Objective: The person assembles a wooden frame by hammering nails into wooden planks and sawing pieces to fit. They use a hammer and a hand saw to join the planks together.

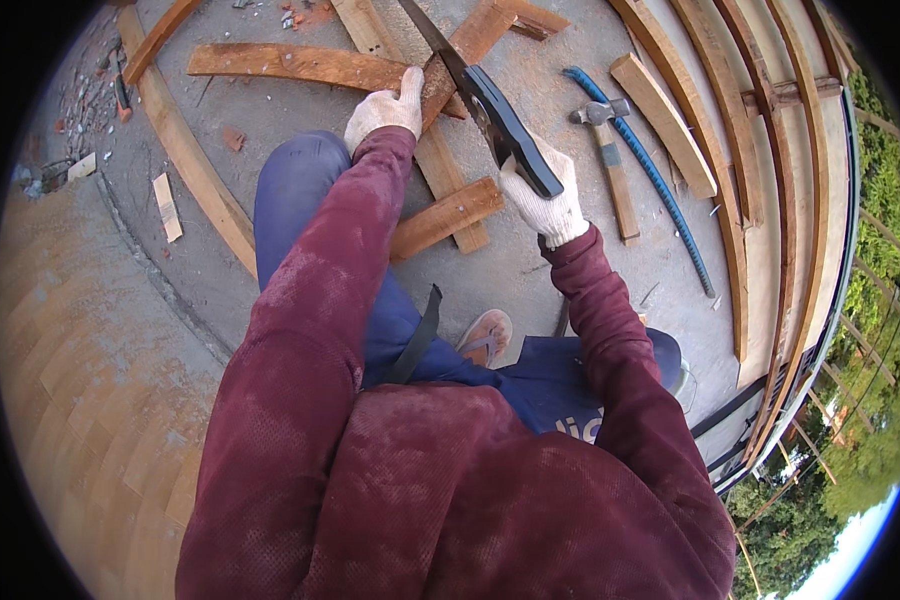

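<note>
My right hand (545, 195), in a white knit glove, is wrapped round the black handle of a handsaw (498, 122). The saw slants up and left, its blade crossing a short, thick wooden piece (480, 42). My left hand (385, 110), also gloved, is closed at the right end of a reddish wooden plank (290, 62), where it meets the short piece. Its thumb points up along the wood, while its other fingers are mostly hidden. Beneath these lies a paler board (438, 165), with a wooden offcut (450, 218) across its near end.
Right of the saw lie a claw hammer (610, 165), a blue pry bar (650, 175) and a wooden block (665, 125). Long timbers (750, 110) line the right edge. A long plank (185, 140) and rubble (70, 100) are at left. My sandalled foot (487, 335) is below.
</note>
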Demonstrator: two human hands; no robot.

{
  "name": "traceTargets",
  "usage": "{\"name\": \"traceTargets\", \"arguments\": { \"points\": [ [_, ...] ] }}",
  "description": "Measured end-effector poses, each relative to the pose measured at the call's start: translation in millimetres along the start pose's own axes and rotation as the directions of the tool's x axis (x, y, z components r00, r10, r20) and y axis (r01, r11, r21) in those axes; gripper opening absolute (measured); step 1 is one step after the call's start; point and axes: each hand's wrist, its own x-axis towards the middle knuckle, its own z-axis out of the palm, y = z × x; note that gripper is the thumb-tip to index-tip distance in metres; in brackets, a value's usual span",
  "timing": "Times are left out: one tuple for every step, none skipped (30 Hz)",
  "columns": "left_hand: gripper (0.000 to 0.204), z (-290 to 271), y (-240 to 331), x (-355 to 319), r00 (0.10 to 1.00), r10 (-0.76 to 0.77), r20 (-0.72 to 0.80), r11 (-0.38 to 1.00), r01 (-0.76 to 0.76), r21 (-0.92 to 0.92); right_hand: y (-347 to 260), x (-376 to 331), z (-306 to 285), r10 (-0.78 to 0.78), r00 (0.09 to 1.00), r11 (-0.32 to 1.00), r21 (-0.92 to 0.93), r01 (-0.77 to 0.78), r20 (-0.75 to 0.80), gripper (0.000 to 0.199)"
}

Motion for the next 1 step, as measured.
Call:
{"name": "traceTargets", "arguments": {
  "points": [
    [0.088, -2.2, -3.8, 0.8, 0.999, -0.033, -0.005, 0.999, 0.033, 0.019, -3.4, 1.8, 4.6, 0.035, 0.999, 0.999, 0.005, -0.035, 0.010, 0.030]
  ]
}}
